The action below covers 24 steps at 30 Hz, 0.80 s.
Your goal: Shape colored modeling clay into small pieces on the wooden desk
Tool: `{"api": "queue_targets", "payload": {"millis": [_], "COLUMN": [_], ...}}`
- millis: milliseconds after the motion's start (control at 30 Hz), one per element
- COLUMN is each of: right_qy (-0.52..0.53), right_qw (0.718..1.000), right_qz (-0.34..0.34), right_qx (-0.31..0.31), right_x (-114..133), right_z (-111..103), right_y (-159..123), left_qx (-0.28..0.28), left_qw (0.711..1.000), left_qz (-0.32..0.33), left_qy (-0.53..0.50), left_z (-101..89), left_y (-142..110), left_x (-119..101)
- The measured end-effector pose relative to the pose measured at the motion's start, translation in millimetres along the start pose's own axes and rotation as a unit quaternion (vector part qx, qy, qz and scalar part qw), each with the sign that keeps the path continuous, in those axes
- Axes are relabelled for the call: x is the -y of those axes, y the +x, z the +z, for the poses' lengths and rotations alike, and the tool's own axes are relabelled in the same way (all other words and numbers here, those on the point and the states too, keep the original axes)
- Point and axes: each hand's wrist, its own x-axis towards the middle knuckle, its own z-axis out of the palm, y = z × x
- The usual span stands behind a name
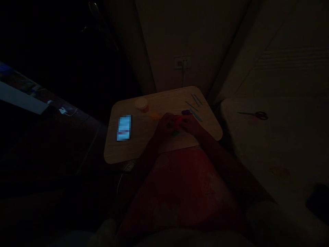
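The picture is very dark. Over the front of a small wooden table (pixel 144 137), my left hand (pixel 165 125) and my right hand (pixel 190 124) meet with fingers curled around a small bright red lump (pixel 178 120). It looks like modelling clay, but its shape is mostly covered by my fingers. A green piece (pixel 175 133) lies just below my hands. Beyond my right hand sits a purple piece (pixel 185 112), beside a blue-green flat tool (pixel 196 115). To the left of my left hand is a yellow-orange piece (pixel 155 116).
Several thin sticks (pixel 196 100) lie at the table's back right. A pale-lidded tub (pixel 142 104) stands at the back left, with a lit phone (pixel 124 128) nearer the front. Scissors (pixel 258 115) rest on a pale surface to the right. A wall socket (pixel 182 62) holds a plug.
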Motion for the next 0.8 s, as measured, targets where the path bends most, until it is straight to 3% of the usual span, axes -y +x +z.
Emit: {"api": "queue_targets", "payload": {"millis": [267,533,800], "right_qy": [-0.031,-0.009,0.036], "right_qw": [0.998,0.998,0.998], "right_qz": [0.012,0.053,0.040], "right_qx": [-0.047,-0.015,0.019], "right_x": [1.6,4.7,-0.1], "right_z": [3.3,6.1,6.1], "right_y": [0.9,-1.2,-0.6], "left_qx": [-0.009,-0.023,-0.030], "left_qw": [1.000,0.999,0.999], "left_qz": [-0.007,-0.015,-0.009], "left_qy": [-0.007,-0.017,-0.031], "left_z": [0.1,0.6,0.9], "left_y": [0.8,-0.1,0.3], "left_x": [-1.1,1.0,-1.7]}}
